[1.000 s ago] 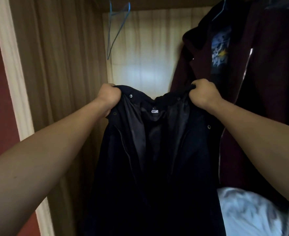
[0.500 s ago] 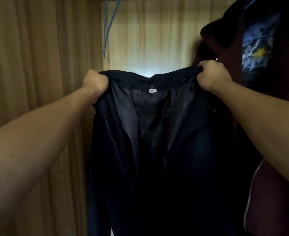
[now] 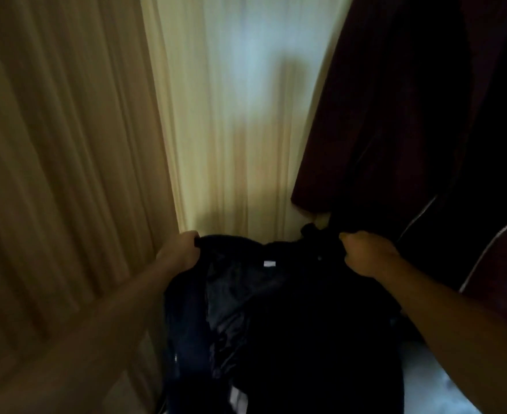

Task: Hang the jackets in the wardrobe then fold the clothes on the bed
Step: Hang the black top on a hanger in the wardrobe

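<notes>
Both hands are clenched on the collar of a dark navy jacket [image 3: 291,324]. The left hand [image 3: 180,249] grips the collar's left end and the right hand [image 3: 365,253] grips its right end, fingers curled into the fabric.

The jacket is held spread between them with the lining towards the camera. A small white label [image 3: 269,263] shows just below the middle of the collar, and the body hangs down past the bottom edge.

It sits low in the wardrobe opening, in front of the pale back panel [image 3: 231,115] and beside the left side panel [image 3: 67,144]. A maroon jacket [image 3: 395,115] with a light zip line hangs at right, just behind the right hand. Pale cloth [image 3: 431,383] lies at lower right, too blurred to identify.
</notes>
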`<state>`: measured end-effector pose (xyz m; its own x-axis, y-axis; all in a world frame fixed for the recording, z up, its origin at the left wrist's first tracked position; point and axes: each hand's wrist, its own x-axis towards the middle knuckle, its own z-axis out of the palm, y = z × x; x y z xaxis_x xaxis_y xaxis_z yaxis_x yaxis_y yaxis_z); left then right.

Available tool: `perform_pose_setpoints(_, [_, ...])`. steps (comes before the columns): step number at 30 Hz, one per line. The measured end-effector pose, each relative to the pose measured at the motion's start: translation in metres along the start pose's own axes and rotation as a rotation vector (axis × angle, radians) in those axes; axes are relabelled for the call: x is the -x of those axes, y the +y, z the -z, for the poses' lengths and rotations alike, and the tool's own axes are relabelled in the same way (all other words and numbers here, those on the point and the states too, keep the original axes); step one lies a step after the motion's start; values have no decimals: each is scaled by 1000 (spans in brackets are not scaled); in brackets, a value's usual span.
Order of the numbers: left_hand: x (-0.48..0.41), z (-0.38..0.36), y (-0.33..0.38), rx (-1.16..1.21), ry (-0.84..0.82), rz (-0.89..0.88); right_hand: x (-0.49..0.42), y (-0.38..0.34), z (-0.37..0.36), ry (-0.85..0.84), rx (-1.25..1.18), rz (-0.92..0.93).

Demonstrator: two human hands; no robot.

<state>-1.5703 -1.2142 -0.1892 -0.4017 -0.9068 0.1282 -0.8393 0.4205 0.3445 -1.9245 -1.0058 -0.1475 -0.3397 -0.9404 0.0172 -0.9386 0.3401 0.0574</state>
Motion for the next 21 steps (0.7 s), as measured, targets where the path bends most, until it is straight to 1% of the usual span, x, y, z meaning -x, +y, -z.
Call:
perform_pose_setpoints(2, [7,-32,-13,-25,-79,13,7,3,-33,-61,40,-15])
perform_pose_setpoints(5, [16,-53,-19,-7,-173,47,15,5,-54,-77,7,-38])
perform_pose_setpoints(7, [23,-49,-10,46,-247,61,20,3,-44,-96,-41,-58])
perform_pose_setpoints(9, [33,-29,9,120,-329,50,26,-4,-21,-112,-7,-61])
perform_pose_setpoints(10, [37,-16,19,137,-339,40,30,-9,-6,-110,7,-48])
perform_pose_setpoints(12, [41,17,38,160,-254,19,35,-23,30,-68,-67,0])
perform_pose_setpoints(13, [42,36,47,172,-194,4,39,-30,50,-24,-137,27])
perform_pose_setpoints(15, [44,82,64,208,-138,-20,46,-42,97,86,-240,74])
perform_pose_setpoints(18, [54,157,88,247,-68,-52,63,-55,173,228,-257,132])
perform_pose_setpoints(21, [69,229,110,247,74,-86,79,-62,240,337,-251,157])
